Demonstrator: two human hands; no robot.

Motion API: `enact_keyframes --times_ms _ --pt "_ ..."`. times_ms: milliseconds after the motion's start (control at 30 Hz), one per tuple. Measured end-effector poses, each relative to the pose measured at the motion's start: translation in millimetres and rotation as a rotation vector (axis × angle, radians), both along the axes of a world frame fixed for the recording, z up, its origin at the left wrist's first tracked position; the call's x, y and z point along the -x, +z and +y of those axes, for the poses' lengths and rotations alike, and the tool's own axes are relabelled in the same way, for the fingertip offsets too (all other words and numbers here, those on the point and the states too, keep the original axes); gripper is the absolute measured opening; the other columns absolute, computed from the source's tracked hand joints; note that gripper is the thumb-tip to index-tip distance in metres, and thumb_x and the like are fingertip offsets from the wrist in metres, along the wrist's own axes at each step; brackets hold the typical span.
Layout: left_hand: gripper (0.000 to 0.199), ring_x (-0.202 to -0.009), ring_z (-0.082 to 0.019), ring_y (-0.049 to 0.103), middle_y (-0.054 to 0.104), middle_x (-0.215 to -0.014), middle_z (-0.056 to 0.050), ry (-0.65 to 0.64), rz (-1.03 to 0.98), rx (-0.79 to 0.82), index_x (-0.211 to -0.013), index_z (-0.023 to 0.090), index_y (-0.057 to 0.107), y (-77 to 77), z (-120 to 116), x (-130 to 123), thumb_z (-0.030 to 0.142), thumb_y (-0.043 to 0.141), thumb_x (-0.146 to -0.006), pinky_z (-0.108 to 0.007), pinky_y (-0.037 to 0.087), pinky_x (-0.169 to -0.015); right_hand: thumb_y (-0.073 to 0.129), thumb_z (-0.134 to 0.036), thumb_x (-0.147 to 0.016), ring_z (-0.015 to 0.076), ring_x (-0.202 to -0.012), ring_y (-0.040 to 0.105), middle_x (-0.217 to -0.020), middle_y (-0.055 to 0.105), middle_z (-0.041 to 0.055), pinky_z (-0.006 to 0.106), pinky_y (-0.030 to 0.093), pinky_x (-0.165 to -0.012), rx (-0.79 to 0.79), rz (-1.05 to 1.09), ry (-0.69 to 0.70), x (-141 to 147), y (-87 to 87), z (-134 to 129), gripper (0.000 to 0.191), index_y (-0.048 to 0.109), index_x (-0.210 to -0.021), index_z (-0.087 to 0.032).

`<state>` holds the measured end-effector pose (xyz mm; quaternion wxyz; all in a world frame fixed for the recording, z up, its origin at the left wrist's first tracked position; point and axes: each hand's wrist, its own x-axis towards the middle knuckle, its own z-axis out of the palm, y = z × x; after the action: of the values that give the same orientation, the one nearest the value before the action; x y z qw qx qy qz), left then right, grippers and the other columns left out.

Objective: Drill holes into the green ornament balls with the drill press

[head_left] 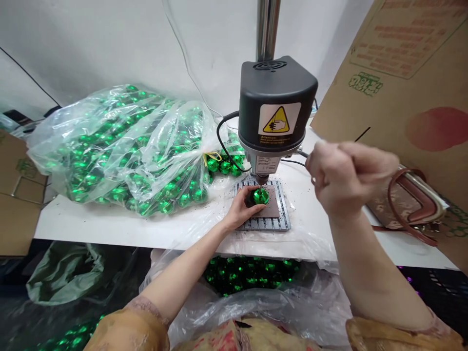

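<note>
A small black drill press [278, 105] stands on the white table, its chuck pointing down at a shiny green faceted ball [261, 196]. My left hand [243, 208] holds that ball from the left, thumb and fingers around it, on a brown pad [273, 207] over the slotted metal base [285, 222]. The drill tip meets or nearly meets the top of the ball. My right hand [343, 175] is raised at the right of the drill head, fingers curled closed around what looks like the feed lever, mostly hidden.
A big clear bag of green balls [127, 151] lies on the white table [109, 226] at left. Another open bag of green balls [252, 275] is below the front edge. Cardboard boxes [409, 102] and a brown-strapped bag [391, 200] stand at right. Black cables run behind the drill.
</note>
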<state>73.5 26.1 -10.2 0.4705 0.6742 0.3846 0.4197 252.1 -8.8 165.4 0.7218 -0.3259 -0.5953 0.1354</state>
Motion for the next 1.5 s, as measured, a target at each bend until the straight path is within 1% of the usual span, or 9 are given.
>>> enact_keyframes --times_ms 133,267,467,633,767,933,1100,1300,1500 --pt "0.057 -0.106 -0.025 0.064 0.066 -0.113 -0.008 0.078 -0.026 -0.028 -0.121 0.02 0.056 9.3 -5.9 -3.5 0.041 0.08 -0.074 -0.041 0.051 -0.095 0.064 -0.021 -0.08 0.0063 -0.034 0.028 -0.037 0.037 -0.0046 0.032 0.016 -0.039 0.07 0.117 0.081 3.2 40.1 13.2 0.044 0.042 -0.042 -0.019" --pt "0.043 -0.106 -0.024 0.062 0.066 -0.11 -0.008 0.187 0.072 -0.261 -0.114 0.022 0.061 26.9 -34.4 7.9 0.04 0.077 -0.078 -0.039 0.051 -0.093 0.062 -0.02 -0.082 0.0027 -0.032 0.029 -0.036 0.037 -0.0062 0.026 0.015 -0.036 0.087 0.135 0.108 2.4 48.2 24.6 0.043 0.042 -0.044 -0.018" --pt "0.044 -0.096 -0.024 0.065 0.065 -0.112 -0.011 -0.238 0.509 -0.515 -0.124 0.029 0.062 17.6 -129.4 65.0 0.041 0.071 -0.082 -0.034 0.054 -0.08 0.064 -0.022 -0.081 0.0053 -0.031 0.029 -0.037 0.039 -0.0053 0.03 0.016 -0.034 0.062 0.131 0.104 1.0 43.7 24.5 0.04 0.045 -0.045 -0.018" --pt "0.053 -0.095 -0.027 0.068 0.07 -0.114 -0.007 -0.34 0.892 -0.669 -0.134 0.043 0.052 -6.7 -169.5 103.8 0.038 0.065 -0.083 -0.043 0.057 -0.079 0.068 -0.028 -0.078 0.0079 -0.033 0.03 -0.038 0.039 -0.0036 0.035 0.017 -0.037 0.109 0.12 0.087 -0.8 44.1 23.9 0.043 0.045 -0.043 -0.021" --pt "0.041 -0.095 -0.024 0.068 0.07 -0.108 -0.006 -0.113 0.644 -0.745 -0.12 0.037 0.059 14.7 -123.1 102.1 0.017 0.05 -0.084 -0.041 0.058 -0.076 0.066 -0.025 -0.08 0.0055 -0.033 0.03 -0.037 0.038 -0.0049 0.031 0.019 -0.038 0.108 0.13 0.088 1.0 44.1 22.8 0.043 0.045 -0.043 -0.019" --pt "0.028 -0.099 -0.026 0.063 0.066 -0.099 -0.009 0.369 0.58 -0.509 -0.098 0.022 0.065 45.7 18.6 74.7 0.006 0.048 -0.082 -0.043 0.052 -0.088 0.062 -0.022 -0.083 0.0031 -0.033 0.029 -0.036 0.036 -0.0054 0.027 0.017 -0.037 0.101 0.141 0.088 3.5 43.8 22.4 0.044 0.044 -0.043 -0.017" --pt "0.041 -0.108 -0.031 0.058 0.063 -0.11 -0.011 0.271 0.616 -0.371 -0.108 0.019 0.067 34.2 109.8 41.8 0.01 0.072 -0.069 -0.047 0.046 -0.098 0.065 -0.025 -0.081 0.003 -0.033 0.029 -0.036 0.037 -0.0053 0.026 0.018 -0.038 0.12 0.153 0.1 2.1 43.3 23.3 0.042 0.047 -0.044 -0.016" --pt "0.033 -0.106 -0.03 0.057 0.061 -0.104 -0.009 0.322 0.529 -0.334 -0.097 0.018 0.069 24.8 106.7 34.5 0.015 0.079 -0.065 -0.044 0.046 -0.098 0.065 -0.024 -0.081 0.0032 -0.033 0.028 -0.035 0.036 -0.0052 0.026 0.018 -0.037 0.108 0.176 0.121 2.7 43.5 23.8 0.043 0.046 -0.043 -0.016" --pt "0.049 -0.085 -0.018 0.06 0.061 -0.101 -0.006 0.405 -0.078 0.065 -0.121 0.021 0.062 46.3 53.7 68.6 0.046 0.072 -0.08 -0.032 0.053 -0.076 0.065 -0.026 -0.081 0.0019 -0.033 0.028 -0.035 0.036 -0.006 0.024 0.019 -0.037 0.115 0.196 0.136 3.3 43.4 24.1 0.043 0.048 -0.044 -0.016"
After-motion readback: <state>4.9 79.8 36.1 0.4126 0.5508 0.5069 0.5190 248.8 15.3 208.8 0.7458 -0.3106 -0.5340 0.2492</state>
